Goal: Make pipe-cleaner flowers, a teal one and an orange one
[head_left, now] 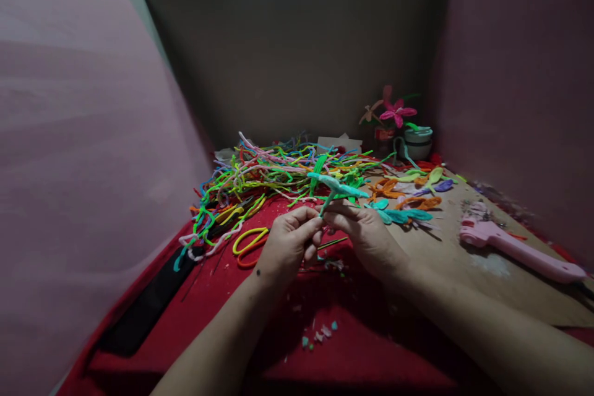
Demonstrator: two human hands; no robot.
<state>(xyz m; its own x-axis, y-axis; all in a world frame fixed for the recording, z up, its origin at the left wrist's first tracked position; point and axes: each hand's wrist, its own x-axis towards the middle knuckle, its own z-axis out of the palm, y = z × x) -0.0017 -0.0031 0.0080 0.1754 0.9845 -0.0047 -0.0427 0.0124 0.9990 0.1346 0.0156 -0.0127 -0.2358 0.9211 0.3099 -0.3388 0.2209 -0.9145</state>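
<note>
Red cloth (357, 362) covers the work surface, bits of trimmed fuzz at bottom center. Brown board (445, 275) lies at right, pink glue gun (510, 244) on it. Tangled fuzzy stems (273, 168) heap up behind, center to left; black slab (142, 318) lower left. Room's dim: dark wall (297, 62) at back, pink sides left and right, green patch at top left. Teal fuzzy piece (338, 187) at frame center, its stem pinched in left hand (293, 236) and right hand (364, 230) fingertips.
</note>
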